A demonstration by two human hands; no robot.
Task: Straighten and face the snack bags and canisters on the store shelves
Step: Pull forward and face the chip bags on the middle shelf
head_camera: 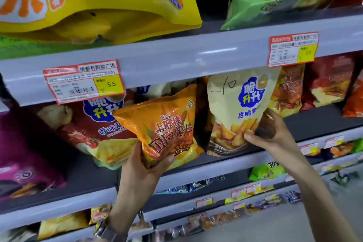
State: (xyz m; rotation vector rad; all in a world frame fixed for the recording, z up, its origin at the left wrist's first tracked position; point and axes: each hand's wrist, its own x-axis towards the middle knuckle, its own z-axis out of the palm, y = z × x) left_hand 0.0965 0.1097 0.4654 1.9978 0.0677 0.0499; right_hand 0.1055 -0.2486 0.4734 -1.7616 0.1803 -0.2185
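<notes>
left hand (146,165) fingers curl under tilted orange bag (163,129), turning it label-out | right hand (269,129) fingers pinch cream bag (235,112), steadying it upright on shelf (225,165)

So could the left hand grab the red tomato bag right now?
Probably not yet: the left hand grips the orange bag, which covers part of the red tomato bag. Once free, it looks close enough.

Tilted orange bag (165,127), upright cream bag (235,112)
</notes>
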